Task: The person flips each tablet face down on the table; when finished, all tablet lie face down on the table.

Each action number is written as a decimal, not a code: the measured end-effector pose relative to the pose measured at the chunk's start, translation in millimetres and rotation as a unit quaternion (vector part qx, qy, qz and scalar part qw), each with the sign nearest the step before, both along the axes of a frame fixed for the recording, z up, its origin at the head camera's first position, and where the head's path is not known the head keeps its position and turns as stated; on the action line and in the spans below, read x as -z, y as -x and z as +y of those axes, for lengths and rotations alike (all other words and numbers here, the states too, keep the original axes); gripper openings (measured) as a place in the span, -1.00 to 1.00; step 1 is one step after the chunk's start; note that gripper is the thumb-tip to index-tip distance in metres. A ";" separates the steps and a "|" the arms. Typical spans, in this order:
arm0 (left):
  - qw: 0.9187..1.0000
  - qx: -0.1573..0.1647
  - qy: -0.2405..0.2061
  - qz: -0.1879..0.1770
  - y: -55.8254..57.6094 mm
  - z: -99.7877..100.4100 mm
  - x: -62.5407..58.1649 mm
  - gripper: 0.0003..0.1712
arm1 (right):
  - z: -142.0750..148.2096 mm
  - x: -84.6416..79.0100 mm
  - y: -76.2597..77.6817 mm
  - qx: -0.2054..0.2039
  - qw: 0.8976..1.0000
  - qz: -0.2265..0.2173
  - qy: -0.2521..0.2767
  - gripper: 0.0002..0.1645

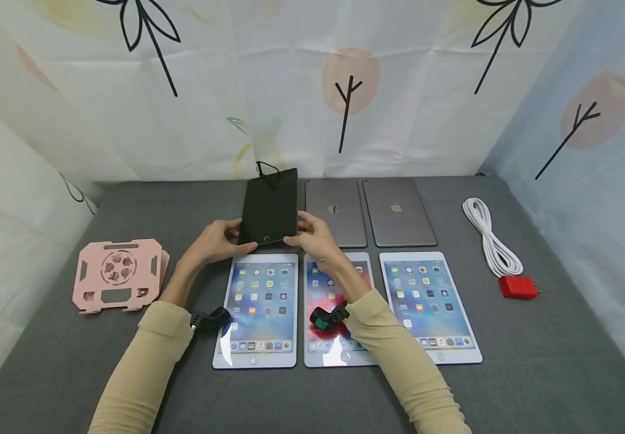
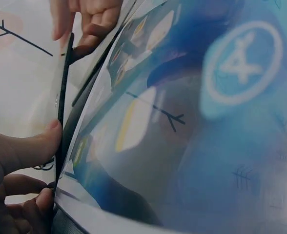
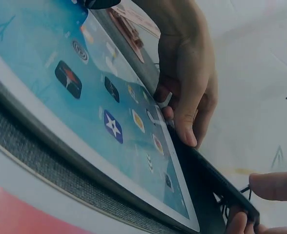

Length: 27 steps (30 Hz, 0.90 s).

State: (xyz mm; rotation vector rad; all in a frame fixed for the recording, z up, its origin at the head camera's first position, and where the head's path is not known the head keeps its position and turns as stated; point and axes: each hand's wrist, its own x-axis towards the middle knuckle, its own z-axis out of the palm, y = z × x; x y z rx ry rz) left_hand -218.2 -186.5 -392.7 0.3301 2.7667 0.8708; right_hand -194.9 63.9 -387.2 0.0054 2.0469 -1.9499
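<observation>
Both hands hold a black-fronted tablet (image 1: 270,205) at the back left of the table, its near edge lifted. At the near left corner, my left hand (image 1: 211,240) pinches it with the thumb on the screen side and fingers below. My right hand (image 1: 317,240) grips the near right corner the same way. In the left wrist view the tablet (image 2: 63,97) appears edge-on between the hands. Just in front lies a white tablet (image 1: 260,301) with its screen lit. To the right of the held tablet is a grey tablet (image 1: 336,217), back side up.
Another grey tablet (image 1: 399,211) lies face down at the back. Two more lit white tablets, a middle one (image 1: 314,346) under my right forearm and a right one (image 1: 426,295), fill the front row. A pink stand (image 1: 119,274) is left; a white cable (image 1: 491,241) and red charger (image 1: 518,287) are right.
</observation>
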 end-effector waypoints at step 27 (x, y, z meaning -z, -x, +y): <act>0.996 0.035 -0.066 -0.058 2.3 48.0 -3.9 -0.16 | 17.4 -28.5 -11.6 0.075 0.994 0.068 0.035 -0.19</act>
